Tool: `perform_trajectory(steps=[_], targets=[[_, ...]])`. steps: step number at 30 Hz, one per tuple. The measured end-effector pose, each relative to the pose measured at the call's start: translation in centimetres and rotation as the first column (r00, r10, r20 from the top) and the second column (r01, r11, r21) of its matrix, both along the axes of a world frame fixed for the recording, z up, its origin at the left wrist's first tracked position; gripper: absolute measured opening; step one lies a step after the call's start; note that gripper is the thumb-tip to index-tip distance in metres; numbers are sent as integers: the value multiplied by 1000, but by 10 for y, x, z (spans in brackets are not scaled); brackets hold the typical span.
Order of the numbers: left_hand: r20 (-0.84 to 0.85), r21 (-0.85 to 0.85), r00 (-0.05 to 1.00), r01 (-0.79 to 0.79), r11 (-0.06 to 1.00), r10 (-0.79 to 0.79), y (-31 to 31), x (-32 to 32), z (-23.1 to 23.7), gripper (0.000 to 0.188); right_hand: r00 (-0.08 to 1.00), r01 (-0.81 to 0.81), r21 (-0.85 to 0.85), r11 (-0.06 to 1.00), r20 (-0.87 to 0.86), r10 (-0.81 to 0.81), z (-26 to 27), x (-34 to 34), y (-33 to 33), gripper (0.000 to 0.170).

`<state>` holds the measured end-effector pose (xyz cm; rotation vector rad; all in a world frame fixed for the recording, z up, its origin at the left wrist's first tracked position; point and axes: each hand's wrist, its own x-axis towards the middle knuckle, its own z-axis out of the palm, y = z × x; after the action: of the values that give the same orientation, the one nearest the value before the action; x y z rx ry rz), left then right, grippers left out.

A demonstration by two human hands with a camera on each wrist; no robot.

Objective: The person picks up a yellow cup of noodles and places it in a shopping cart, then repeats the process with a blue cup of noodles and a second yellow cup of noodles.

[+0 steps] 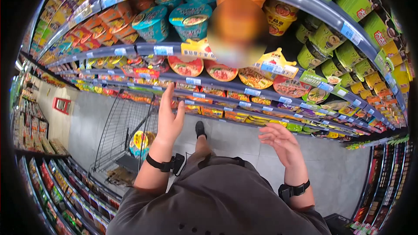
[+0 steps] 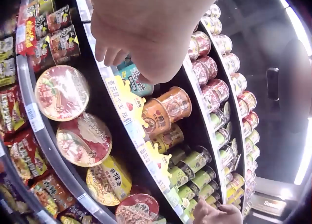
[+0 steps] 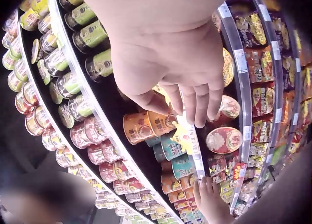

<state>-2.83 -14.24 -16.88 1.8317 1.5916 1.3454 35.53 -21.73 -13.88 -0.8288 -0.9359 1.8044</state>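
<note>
My left hand [image 1: 170, 119] is raised in front of the noodle shelves, fingers extended, holding nothing. In the left wrist view it overlaps a teal noodle cup [image 2: 138, 81]. Lower and to the right, my right hand [image 1: 283, 143] hangs in the air with loosely bent fingers and nothing in them. Orange noodle cups [image 3: 139, 128] stand on the shelf beyond it in the right wrist view. A yellow noodle cup [image 1: 278, 17] sits beside a blurred patch that hides the middle of that shelf. Round noodle bowls [image 1: 186, 66] line the shelf below, behind a price rail.
A wire shopping cart [image 1: 130, 163] stands at my left, with a yellow-and-teal package [image 1: 141, 141] in it. Green noodle cups [image 1: 311, 54] fill the shelf at right. Yellow crown-shaped signs [image 1: 278, 61] stick out from the shelf edge. Another shelf [image 1: 56, 191] runs behind me at left.
</note>
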Motion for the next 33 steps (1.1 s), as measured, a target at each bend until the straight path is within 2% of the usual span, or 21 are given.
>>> perform_trajectory(steps=[10, 17, 21, 26, 33], targets=[[-110, -45, 965, -245, 969, 239, -124, -49, 14, 56, 980, -198, -35, 980, -16, 197, -29, -17, -21, 52], [-33, -49, 917, -399, 916, 397, -169, -77, 18, 50, 969, -244, -66, 967, -47, 242, -38, -34, -23, 50], [-82, -88, 892, -451, 888, 444, -196, -91, 18, 52, 964, -265, -101, 959, -60, 260, -44, -54, -18, 49], [-103, -66, 834, -550, 832, 543, -245, -135, 14, 53, 937, -348, -121, 929, -58, 344, -44, -109, -14, 49], [-88, -76, 736, -677, 732, 671, -328, -217, 10, 54, 855, -517, -127, 847, -19, 519, -38, -224, -27, 46]])
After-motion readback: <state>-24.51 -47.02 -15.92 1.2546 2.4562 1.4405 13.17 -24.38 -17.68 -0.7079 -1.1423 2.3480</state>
